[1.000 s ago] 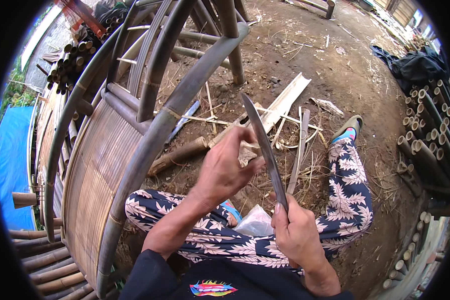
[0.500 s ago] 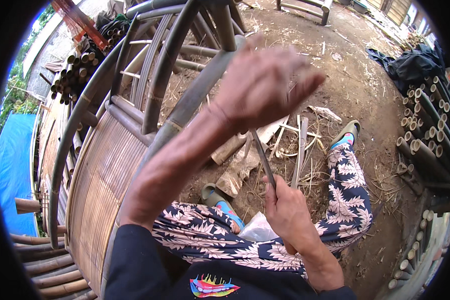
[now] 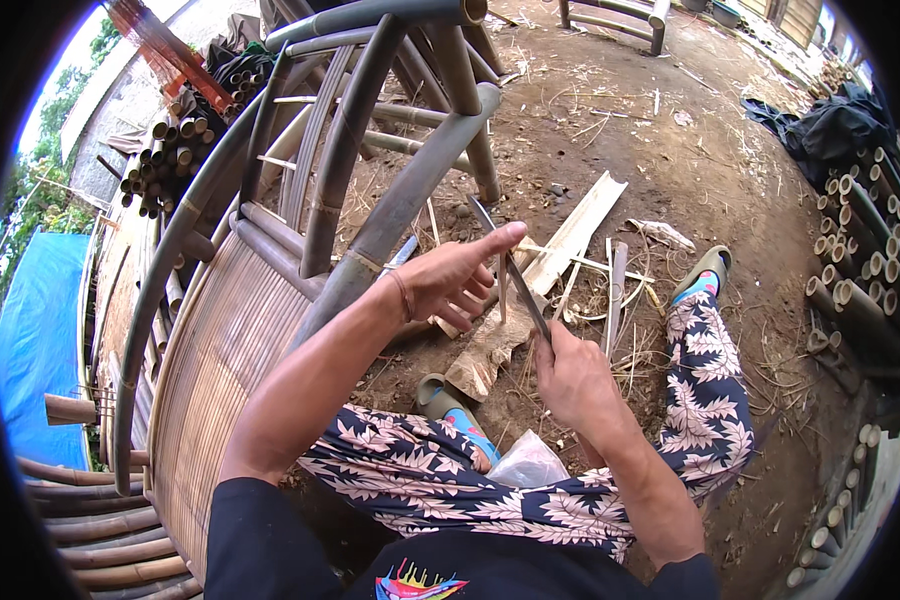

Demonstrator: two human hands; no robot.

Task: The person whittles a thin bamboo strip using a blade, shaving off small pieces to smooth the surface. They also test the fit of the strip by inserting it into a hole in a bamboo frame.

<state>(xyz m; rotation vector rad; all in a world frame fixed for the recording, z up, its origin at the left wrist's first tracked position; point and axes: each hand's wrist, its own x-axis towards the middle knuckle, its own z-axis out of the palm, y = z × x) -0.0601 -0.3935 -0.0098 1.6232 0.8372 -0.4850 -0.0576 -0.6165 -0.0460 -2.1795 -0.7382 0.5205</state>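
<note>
We grip the handle of a long knife [image 3: 513, 272] in our right hand [image 3: 570, 375], its blade slanting up and away over the dirt ground [image 3: 670, 160]. Our left hand [image 3: 457, 280] is loosely curled, forefinger stretched out, pinching a thin bamboo sliver [image 3: 502, 292] that stands against the blade. Just left of our hands rises a bamboo chair frame [image 3: 370, 200], and split bamboo strips [image 3: 575, 235] lie on the ground beyond, near our patterned trousers [image 3: 710, 390].
</note>
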